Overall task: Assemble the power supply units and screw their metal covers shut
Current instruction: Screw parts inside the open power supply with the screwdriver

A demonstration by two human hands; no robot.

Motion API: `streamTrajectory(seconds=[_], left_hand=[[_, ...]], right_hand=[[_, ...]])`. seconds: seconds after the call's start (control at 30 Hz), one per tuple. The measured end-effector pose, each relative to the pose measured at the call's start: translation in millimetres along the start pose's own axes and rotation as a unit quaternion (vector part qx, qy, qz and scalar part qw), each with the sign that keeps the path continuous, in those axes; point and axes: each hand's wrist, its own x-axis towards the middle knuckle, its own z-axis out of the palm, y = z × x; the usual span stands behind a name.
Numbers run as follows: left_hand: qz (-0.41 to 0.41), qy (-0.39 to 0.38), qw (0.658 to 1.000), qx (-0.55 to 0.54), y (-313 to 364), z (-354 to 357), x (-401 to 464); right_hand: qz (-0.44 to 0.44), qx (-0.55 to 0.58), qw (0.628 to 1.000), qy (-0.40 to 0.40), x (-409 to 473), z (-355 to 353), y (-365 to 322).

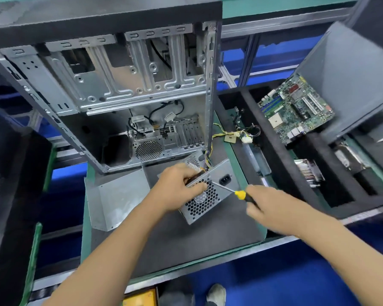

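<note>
On dark foam bench mat (186,239), left hand (179,189) is gripping grey perforated-steel power supply unit (205,195), right hand (266,207) is driving yellow-black-handled screwdriver (241,193); tilted tip is probably risking slipping off screw.

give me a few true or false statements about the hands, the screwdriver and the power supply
1. The right hand holds the screwdriver. True.
2. The left hand rests flat on the loose metal cover. False: it grips the power supply.
3. The power supply sits inside the computer case. False: it lies on the mat in front of the case.
4. The motherboard lies right of the case. True.
</note>
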Motion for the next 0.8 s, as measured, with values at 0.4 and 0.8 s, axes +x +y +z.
streamTrajectory(seconds=[0.4,0.8], left_hand=[[0.161,0.031,0.967,0.196,-29.0,43.5,-44.7],[-0.147,0.251,0.923,-0.253,-19.7,38.2,-64.0]], right_hand=[[-0.037,0.143,0.973,0.178,11.5,135.0,9.1],[0.088,0.467,0.841,0.260,-5.0,140.5,-19.2]])
